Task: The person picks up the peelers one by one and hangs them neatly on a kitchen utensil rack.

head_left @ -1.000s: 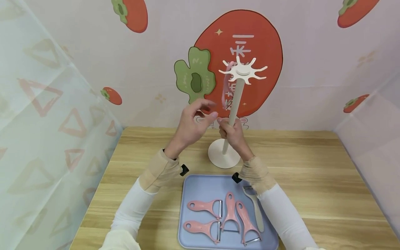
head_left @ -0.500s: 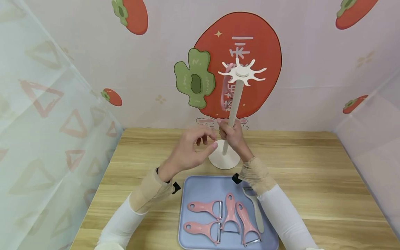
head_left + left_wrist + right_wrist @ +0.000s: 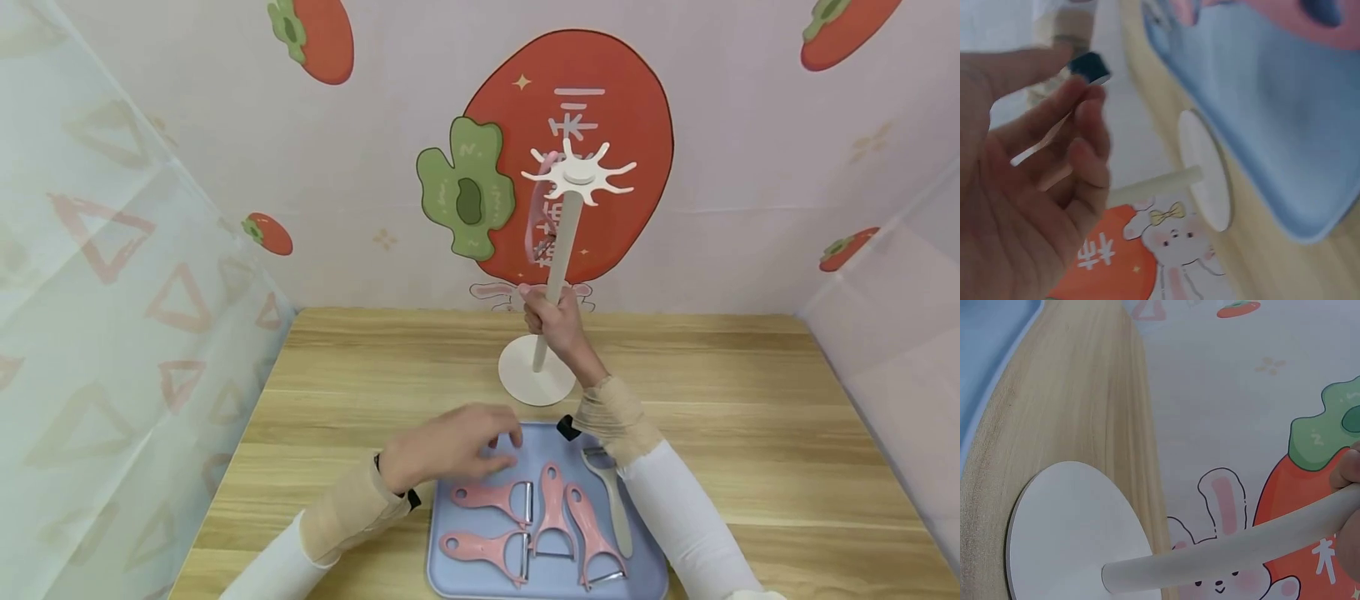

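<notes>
1. Right grip (image 3: 553,321) clasps the white stand (image 3: 562,250) toward the bench's (image 3: 750,417) back edge.
2. Left grip (image 3: 457,442), fingers loosely parted, hovers above the blue tray (image 3: 465,579).
3. Four pink peelers (image 3: 472,546) and a pale peeler (image 3: 618,517) lie there; a fifth pink peeler (image 3: 536,212) hangs from the stand.

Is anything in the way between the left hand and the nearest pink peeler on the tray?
Nothing visible is. In the head view, the left hand appears over the tray, with that pink peeler just below it in the picture. The right hand is off this path, gripping the white stand.
</notes>
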`<state>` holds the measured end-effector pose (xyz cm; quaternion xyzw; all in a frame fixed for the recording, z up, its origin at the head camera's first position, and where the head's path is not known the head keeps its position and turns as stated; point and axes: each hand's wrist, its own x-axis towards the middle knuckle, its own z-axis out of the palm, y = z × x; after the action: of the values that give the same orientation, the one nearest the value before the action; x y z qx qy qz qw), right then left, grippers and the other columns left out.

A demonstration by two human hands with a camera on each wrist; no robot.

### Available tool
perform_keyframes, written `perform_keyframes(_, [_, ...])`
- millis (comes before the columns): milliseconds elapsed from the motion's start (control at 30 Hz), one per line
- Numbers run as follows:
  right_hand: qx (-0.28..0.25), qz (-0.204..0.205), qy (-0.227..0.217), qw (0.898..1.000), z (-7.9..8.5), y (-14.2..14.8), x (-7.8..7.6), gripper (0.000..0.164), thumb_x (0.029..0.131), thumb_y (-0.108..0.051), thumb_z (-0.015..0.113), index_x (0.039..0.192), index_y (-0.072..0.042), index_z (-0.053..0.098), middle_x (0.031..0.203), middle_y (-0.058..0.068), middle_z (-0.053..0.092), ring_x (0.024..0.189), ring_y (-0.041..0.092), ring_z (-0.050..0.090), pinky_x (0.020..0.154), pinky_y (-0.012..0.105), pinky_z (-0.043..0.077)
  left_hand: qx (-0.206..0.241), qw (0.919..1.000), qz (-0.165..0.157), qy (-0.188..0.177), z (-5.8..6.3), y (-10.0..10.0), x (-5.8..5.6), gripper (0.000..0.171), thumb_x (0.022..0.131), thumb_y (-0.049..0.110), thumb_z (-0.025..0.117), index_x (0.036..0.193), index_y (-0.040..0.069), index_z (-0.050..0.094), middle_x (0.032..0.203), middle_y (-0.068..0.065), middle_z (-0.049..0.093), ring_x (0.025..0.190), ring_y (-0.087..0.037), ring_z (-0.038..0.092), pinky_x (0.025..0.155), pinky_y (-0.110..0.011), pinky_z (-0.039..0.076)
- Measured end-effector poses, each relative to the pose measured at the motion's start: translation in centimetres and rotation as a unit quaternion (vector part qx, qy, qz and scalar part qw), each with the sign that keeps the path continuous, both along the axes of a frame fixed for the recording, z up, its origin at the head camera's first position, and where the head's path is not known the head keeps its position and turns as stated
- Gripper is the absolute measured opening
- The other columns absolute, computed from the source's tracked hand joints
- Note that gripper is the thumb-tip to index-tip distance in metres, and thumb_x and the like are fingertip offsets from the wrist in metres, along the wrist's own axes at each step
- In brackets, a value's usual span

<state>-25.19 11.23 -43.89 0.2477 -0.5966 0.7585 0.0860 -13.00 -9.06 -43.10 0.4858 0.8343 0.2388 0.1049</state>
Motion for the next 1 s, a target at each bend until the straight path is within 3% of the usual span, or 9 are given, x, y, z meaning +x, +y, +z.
perform_keyframes(133, [0.003,0.0,-0.001,1.0,0.0,0.1,-0.1,0.058,0.102,-0.021,0.059,0.055,0.005,0.037,0.045,0.001,0.031,0.038,0.014,0.029,0.038,0.026,0.022,-0.079,0.9967,-0.022,0.002,-1.9,-0.1,1.1,0.023,0.092,0.03,0.074,0.11,0.016,0.074,0.106,0.006,0.068,0.091,-0.007,0.059,0.081,-0.022,0.051])
perform_keyframes(333, [0.015,-0.004,-0.004,1.0,0.0,0.2,-0.2,0.058,0.103,-0.022,0.058,0.056,0.006,0.038,0.046,0.001,0.032,0.039,0.015,0.03,0.038,0.025,0.023,-0.11,0.9938,-0.017,0.002,-3.7,-0.2,2.0,0.032,0.086,0.028,0.08,0.116,0.018,0.073,0.108,0.008,0.069,0.1,-0.009,0.062,0.091,-0.026,0.05])
perform_keyframes(767, [0.018,-0.009,0.005,1.0,0.0,-0.1,-0.1,0.064,0.1,-0.032,0.062,0.056,0.007,0.037,0.046,0.0,0.031,0.038,0.014,0.029,0.038,0.026,0.022,-0.126,0.991,-0.011,-0.043,-4.5,0.0,2.5,0.039,0.082,0.009,0.079,0.118,0.021,0.07,0.103,0.012,0.065,0.089,-0.002,0.055,0.083,-0.02,0.049])
perform_keyframes(1000, [0.009,-0.004,0.008,1.0,0.0,0.0,-0.1,0.06,0.102,-0.026,0.059,0.055,0.004,0.037,0.046,-0.001,0.031,0.038,0.013,0.028,0.038,0.026,0.021,-0.138,0.99,-0.006,-0.03,-4.9,0.0,2.8,0.042,0.08,0.009,0.081,0.118,0.022,0.069,0.097,0.013,0.065,0.084,-0.002,0.055,0.078,-0.02,0.047])
